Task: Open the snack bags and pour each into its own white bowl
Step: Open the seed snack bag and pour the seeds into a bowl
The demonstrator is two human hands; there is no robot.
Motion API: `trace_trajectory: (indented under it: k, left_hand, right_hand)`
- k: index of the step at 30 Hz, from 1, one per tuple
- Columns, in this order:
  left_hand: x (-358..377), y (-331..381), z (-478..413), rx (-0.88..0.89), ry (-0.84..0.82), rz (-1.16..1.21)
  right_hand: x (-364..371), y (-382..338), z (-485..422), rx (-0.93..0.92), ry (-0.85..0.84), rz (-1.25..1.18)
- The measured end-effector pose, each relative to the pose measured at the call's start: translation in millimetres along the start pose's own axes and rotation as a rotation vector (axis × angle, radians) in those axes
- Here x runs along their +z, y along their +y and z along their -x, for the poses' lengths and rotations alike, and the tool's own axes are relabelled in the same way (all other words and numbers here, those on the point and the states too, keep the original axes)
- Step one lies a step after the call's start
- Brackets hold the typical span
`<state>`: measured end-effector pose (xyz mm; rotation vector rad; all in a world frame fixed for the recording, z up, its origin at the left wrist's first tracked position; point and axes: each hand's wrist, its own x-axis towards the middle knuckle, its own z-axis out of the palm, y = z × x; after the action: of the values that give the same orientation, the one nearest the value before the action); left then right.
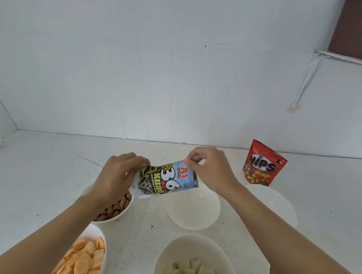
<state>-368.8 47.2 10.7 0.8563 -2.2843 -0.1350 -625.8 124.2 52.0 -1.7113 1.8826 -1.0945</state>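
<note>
Both hands hold a sunflower seed bag (169,181) in the air above the white bench (36,170), lying on its side with its printed face up. The left hand (118,175) wraps its curled fingers round the bag's left end, and the right hand (209,170) pinches the upper right corner between thumb and fingertips. Whether the bag is torn open cannot be told.

Just below the bag's right end sits an empty white bowl (194,209), and a second empty bowl (273,204) stands to its right. A red candy bag (263,163) stands upright behind that second bowl, near the wall (137,70).

Under the left wrist is a bowl of nuts (120,218). Closer in are a bowl of orange chips (93,231) and a bowl of pale square snacks (169,248).
</note>
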Motion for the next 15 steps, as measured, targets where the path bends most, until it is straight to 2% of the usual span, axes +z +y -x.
trace_trajectory:
  k: [15]
  left_hand:
    - [-5,5,-11,0.035,-0.194,-0.183]
  right_hand:
    - [13,38,11,-0.019,-0.044,0.002]
